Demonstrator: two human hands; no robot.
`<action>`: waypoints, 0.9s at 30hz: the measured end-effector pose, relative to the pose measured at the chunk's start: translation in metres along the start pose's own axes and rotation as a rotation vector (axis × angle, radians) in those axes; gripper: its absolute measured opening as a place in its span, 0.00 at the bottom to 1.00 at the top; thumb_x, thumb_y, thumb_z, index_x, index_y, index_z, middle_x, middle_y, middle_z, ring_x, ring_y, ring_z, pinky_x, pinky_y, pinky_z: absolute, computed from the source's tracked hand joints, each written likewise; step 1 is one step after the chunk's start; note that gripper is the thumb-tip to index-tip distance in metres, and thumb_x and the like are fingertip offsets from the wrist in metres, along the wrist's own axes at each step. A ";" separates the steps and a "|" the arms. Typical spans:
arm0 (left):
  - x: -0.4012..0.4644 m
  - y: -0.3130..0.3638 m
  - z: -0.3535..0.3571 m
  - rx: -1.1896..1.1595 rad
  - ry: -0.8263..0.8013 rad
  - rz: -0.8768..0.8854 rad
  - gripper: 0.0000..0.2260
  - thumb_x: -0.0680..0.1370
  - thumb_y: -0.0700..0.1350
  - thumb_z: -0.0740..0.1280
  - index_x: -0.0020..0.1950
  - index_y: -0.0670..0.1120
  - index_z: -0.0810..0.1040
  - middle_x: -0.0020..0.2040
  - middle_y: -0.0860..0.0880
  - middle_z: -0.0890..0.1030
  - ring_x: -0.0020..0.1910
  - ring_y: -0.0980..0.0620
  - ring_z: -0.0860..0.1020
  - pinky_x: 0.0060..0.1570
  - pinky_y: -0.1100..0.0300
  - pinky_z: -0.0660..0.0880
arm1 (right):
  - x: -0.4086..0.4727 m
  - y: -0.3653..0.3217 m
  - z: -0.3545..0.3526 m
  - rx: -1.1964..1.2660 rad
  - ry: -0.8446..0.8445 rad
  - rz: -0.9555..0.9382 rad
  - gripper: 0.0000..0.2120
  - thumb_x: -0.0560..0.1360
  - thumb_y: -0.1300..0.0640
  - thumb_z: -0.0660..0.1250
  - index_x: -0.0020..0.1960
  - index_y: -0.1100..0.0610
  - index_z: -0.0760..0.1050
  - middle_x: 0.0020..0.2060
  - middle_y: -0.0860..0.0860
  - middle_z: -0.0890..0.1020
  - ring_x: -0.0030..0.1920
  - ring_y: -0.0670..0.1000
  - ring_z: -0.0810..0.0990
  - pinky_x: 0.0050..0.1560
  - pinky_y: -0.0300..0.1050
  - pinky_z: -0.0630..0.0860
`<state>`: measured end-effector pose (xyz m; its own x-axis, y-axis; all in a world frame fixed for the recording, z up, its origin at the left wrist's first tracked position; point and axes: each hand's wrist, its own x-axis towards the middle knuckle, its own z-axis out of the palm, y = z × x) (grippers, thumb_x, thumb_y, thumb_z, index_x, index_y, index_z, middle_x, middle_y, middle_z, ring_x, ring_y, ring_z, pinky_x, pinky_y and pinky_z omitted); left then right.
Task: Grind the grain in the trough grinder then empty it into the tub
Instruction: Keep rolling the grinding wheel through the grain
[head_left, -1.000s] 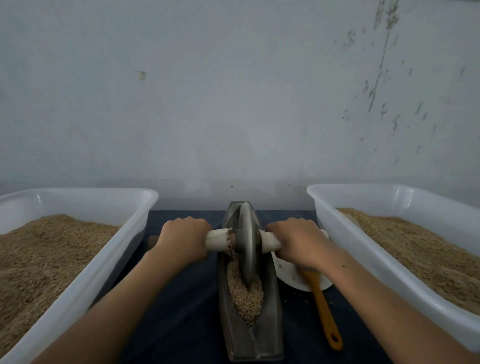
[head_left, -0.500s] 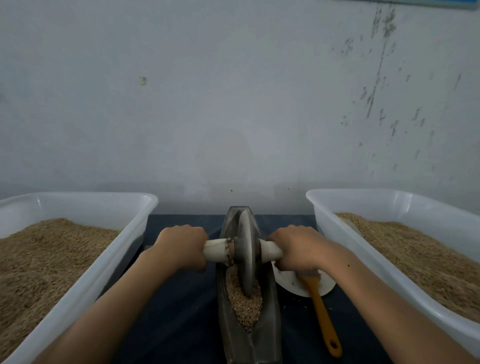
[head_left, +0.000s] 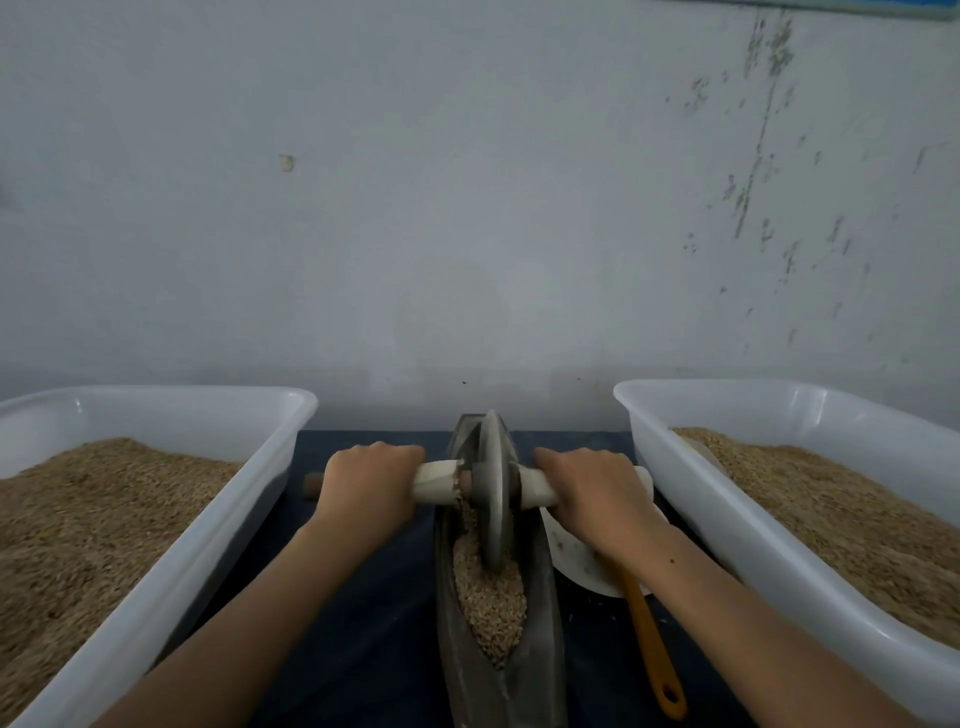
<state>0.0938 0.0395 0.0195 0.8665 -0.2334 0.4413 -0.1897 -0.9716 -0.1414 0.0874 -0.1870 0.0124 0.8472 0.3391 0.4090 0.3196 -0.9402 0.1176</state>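
A: What do we have around the long grey boat-shaped metal trough grinder (head_left: 498, 670)?

B: It lies on a dark blue cloth-covered table (head_left: 363, 623), its narrow length running away from us toward the pale, scuffed wall (head_left: 467, 208); just to the right of the trough we see a shallow white dish (head_left: 574, 564) with an orange-handled utensil (head_left: 652, 649) lying in it, handle toward us; our right forearm crosses over the dish and hides most of it.

A: And the wheel?

B: The grey metal disc wheel (head_left: 493, 493) stands upright on edge in the trough, toward its far end; a pale wooden axle handle (head_left: 436, 483) runs through it and sticks out both sides.

A: Our hands?

B: Our left hand (head_left: 366, 480) is curled tight round the axle left of the trough; our right hand (head_left: 597, 491) is wrapped round it on the right side; both are gripping, knuckles up.

A: What sits in the containers?

B: Tan grain (head_left: 491, 597) fills the near half of the trough, heaped against the wheel; well left of the trough stands a large white plastic tub (head_left: 223, 525) heaped with brown grain (head_left: 78, 519); right of the trough a second white plastic tub (head_left: 727, 525) holds more of the same grain (head_left: 831, 514); whether either heap is ground, we cannot tell.
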 end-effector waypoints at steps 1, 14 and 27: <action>0.000 0.000 -0.001 0.005 -0.017 0.004 0.08 0.76 0.51 0.63 0.54 0.53 0.74 0.48 0.52 0.79 0.47 0.51 0.78 0.40 0.59 0.66 | 0.000 0.001 -0.002 0.008 -0.026 -0.002 0.04 0.77 0.54 0.61 0.47 0.48 0.65 0.43 0.48 0.80 0.42 0.52 0.78 0.39 0.46 0.68; 0.000 -0.001 -0.017 0.025 -0.396 -0.011 0.18 0.71 0.52 0.70 0.59 0.51 0.75 0.50 0.51 0.79 0.45 0.52 0.76 0.42 0.59 0.68 | 0.005 0.001 -0.025 0.032 -0.419 -0.028 0.10 0.71 0.55 0.68 0.53 0.51 0.75 0.41 0.48 0.79 0.42 0.50 0.78 0.35 0.42 0.67; -0.001 0.001 -0.006 0.028 -0.138 0.001 0.11 0.75 0.51 0.65 0.56 0.52 0.75 0.49 0.52 0.79 0.48 0.51 0.78 0.42 0.59 0.68 | 0.002 0.000 -0.015 0.019 -0.187 -0.018 0.06 0.74 0.56 0.64 0.47 0.47 0.68 0.45 0.49 0.80 0.44 0.51 0.78 0.41 0.44 0.67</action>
<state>0.0899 0.0389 0.0245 0.9217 -0.2253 0.3158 -0.1795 -0.9694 -0.1676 0.0821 -0.1865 0.0269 0.9048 0.3575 0.2316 0.3419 -0.9338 0.1057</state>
